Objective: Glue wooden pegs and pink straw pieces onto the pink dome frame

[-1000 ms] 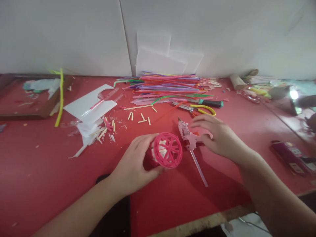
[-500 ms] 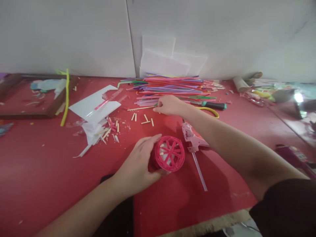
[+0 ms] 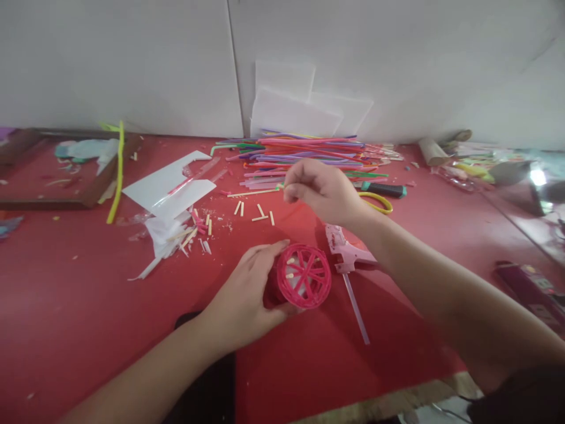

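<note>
1. Workpiece (image 3: 306,272): round, deep pink, spoked face turned up toward the viewer. Taken as clock centre, 12 pointing away from the person. Pale bits (image 3: 289,275) show between its spokes at 9 to 10 o'clock.
2. Left hand (image 3: 245,294), between 8 and 9: fingers wrapped round the workpiece's side, thumb at the near edge. Whether the piece touches the red bench (image 3: 309,365): cannot tell.
3. Right hand (image 3: 318,191), at 12: fingers curled narrow, near the right end of a long stick (image 3: 251,193). Cannot tell whether the tips meet or pinch anything.
4. Short sticks (image 3: 272,218) lie loose at 11; coloured stems (image 3: 304,150) lie heaped at 12, beyond the right hand. Pink glue gun (image 3: 348,257) lies at 2, clear glue stick (image 3: 356,312) trailing toward 4.
5. Step in hand, judged: left steadies the workpiece while right deals with something small among the supplies.
6. Next move, judged: calls for a fine right-hand pinch, a firm left hold, and forearm clearance over the gun.
</note>
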A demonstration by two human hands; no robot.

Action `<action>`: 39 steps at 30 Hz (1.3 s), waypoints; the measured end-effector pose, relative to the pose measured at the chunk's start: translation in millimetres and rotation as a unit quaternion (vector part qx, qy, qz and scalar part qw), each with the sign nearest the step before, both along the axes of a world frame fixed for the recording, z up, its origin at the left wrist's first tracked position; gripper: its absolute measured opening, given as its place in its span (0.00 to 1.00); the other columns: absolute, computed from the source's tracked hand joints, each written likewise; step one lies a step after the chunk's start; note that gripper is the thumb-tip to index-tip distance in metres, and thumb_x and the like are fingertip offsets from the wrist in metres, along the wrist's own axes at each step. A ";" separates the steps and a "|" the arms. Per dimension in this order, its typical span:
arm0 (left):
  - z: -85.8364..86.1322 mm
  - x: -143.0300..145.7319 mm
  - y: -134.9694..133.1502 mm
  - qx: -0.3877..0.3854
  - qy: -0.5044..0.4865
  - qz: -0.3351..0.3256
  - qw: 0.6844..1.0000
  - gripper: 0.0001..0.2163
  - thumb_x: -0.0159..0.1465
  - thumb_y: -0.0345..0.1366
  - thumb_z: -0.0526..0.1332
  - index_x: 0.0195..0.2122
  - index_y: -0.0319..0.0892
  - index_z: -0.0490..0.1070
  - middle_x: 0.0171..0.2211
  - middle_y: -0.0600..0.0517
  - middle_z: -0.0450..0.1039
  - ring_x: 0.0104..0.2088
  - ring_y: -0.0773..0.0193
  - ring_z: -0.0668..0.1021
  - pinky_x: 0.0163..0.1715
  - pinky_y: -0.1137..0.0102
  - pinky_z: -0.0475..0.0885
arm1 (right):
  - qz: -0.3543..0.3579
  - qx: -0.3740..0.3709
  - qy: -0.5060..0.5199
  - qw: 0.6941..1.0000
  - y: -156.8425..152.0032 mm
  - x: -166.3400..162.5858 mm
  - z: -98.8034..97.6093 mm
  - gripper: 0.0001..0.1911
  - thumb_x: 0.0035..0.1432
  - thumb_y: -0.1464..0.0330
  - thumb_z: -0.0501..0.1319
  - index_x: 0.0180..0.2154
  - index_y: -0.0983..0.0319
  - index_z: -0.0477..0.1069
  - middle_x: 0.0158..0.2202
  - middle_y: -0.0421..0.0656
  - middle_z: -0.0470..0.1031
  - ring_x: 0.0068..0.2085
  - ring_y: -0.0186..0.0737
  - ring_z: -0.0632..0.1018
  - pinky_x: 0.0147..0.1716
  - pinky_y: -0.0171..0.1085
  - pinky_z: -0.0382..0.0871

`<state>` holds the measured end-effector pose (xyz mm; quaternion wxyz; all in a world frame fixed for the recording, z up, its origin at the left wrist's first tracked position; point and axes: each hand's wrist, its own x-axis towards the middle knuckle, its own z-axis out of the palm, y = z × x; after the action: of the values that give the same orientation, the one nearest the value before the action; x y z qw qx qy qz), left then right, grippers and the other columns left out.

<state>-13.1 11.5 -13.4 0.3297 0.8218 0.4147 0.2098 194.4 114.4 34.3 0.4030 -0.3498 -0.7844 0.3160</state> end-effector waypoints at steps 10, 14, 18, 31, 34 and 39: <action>1.6 0.0 -1.1 -0.015 0.000 0.003 1.000 0.34 0.59 0.38 0.69 0.64 0.47 0.56 0.61 0.42 0.67 0.61 0.45 0.70 0.60 0.48 0.69 | 0.080 -0.090 0.254 0.960 -67.1 17.5 8.3 0.05 0.58 0.75 0.69 0.36 0.59 0.79 0.29 0.37 0.79 0.30 0.31 0.79 0.29 0.32 0.76; 3.9 1.0 0.2 -0.027 0.013 -0.011 0.999 0.33 0.58 0.39 0.70 0.63 0.45 0.58 0.60 0.41 0.68 0.61 0.44 0.70 0.59 0.47 0.69 | 0.028 -0.179 0.235 0.955 -79.5 26.6 -0.2 0.11 0.55 0.74 0.72 0.40 0.57 0.82 0.31 0.38 0.81 0.31 0.32 0.81 0.30 0.33 0.78; 3.1 1.0 0.5 -0.022 0.014 -0.015 1.000 0.32 0.59 0.40 0.69 0.63 0.44 0.59 0.60 0.41 0.69 0.61 0.43 0.71 0.59 0.47 0.69 | -0.063 -0.137 0.182 0.972 -88.7 30.2 -7.7 0.06 0.58 0.70 0.70 0.38 0.55 0.83 0.37 0.40 0.82 0.37 0.34 0.82 0.37 0.34 0.80; 2.9 0.0 -0.6 0.001 -0.007 -0.037 0.999 0.32 0.58 0.43 0.70 0.62 0.46 0.61 0.57 0.43 0.72 0.58 0.44 0.74 0.56 0.49 0.72 | -0.178 0.079 -0.014 0.981 -108.1 11.1 -24.0 0.07 0.61 0.74 0.66 0.38 0.56 0.76 0.35 0.38 0.83 0.35 0.36 0.83 0.39 0.37 0.79; 3.2 0.6 -0.4 0.001 -0.001 -0.045 0.999 0.32 0.59 0.43 0.70 0.62 0.45 0.60 0.56 0.43 0.72 0.58 0.45 0.74 0.57 0.50 0.71 | -0.172 0.123 -0.036 0.977 -107.7 10.9 -24.4 0.08 0.61 0.76 0.66 0.38 0.56 0.76 0.35 0.39 0.83 0.35 0.36 0.82 0.38 0.36 0.79; 2.0 -0.1 -0.5 0.004 0.004 -0.048 0.999 0.33 0.58 0.40 0.70 0.63 0.46 0.59 0.58 0.43 0.71 0.59 0.45 0.73 0.57 0.51 0.71 | -0.157 0.145 -0.033 0.976 -105.9 10.1 -26.1 0.07 0.61 0.76 0.65 0.39 0.58 0.76 0.35 0.40 0.83 0.36 0.36 0.82 0.39 0.36 0.78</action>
<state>-13.3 10.9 -11.4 0.3343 0.8431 0.3748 0.1924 204.5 8.5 8.2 0.4680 -0.4169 -0.7700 0.1194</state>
